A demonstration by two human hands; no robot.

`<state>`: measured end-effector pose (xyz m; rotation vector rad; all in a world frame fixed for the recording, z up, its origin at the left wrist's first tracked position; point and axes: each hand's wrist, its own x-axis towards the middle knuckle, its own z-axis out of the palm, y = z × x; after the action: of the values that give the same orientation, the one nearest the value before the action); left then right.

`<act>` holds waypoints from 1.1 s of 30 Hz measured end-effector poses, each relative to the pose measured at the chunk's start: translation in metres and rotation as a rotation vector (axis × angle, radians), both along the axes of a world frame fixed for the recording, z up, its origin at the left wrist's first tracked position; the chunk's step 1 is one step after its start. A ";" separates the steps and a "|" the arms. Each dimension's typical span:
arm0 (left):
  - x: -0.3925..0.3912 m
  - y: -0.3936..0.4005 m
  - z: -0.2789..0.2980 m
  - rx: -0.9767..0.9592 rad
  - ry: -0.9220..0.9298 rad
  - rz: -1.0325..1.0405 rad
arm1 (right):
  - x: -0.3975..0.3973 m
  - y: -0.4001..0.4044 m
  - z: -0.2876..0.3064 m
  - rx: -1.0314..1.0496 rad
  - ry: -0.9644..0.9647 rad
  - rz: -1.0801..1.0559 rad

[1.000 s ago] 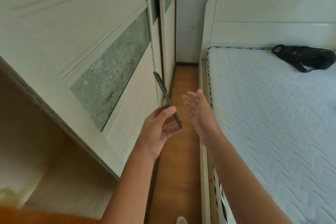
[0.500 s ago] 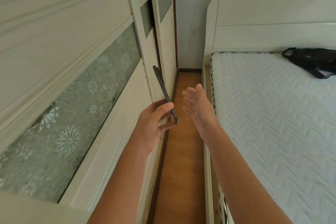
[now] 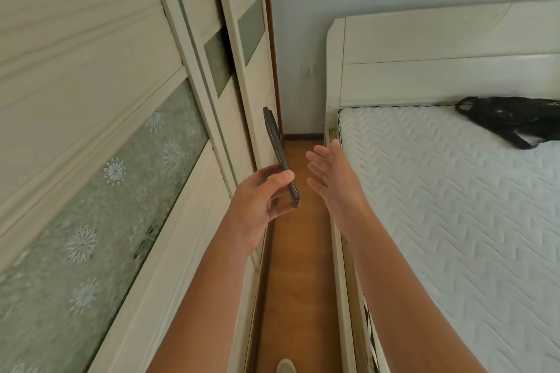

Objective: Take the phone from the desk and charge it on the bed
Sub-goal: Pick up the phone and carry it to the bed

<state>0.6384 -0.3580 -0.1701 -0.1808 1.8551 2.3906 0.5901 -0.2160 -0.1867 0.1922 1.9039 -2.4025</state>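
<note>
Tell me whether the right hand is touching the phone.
Apart. The head view shows bare wooden floor between the open right hand and the phone, which the left hand holds alone.

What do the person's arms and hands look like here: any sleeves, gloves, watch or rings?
Both forearms are bare as far as the frame shows, with no sleeve in view. The left hand and right hand wear no gloves. No watch, bracelet or ring shows on either wrist or on the visible fingers.

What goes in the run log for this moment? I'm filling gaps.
left hand: pinching phone edge-on | right hand: open, empty | location: aisle beside bed | charging: not started
</note>
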 end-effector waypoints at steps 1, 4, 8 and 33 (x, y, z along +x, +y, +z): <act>-0.012 -0.004 0.000 0.004 0.006 -0.010 | -0.012 -0.003 0.000 -0.018 0.001 -0.004; -0.049 -0.018 0.000 0.046 0.006 -0.037 | -0.047 -0.015 0.003 -0.042 0.002 -0.001; -0.099 -0.029 -0.001 0.088 0.012 -0.046 | -0.091 -0.033 0.009 -0.041 0.022 -0.001; -0.452 0.000 -0.025 0.080 -0.018 -0.081 | -0.435 0.000 -0.012 0.006 -0.023 0.000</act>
<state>0.1866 -0.3585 -0.1954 -0.1172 1.7215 2.3951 0.1552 -0.2164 -0.1987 0.2192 1.9015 -2.3844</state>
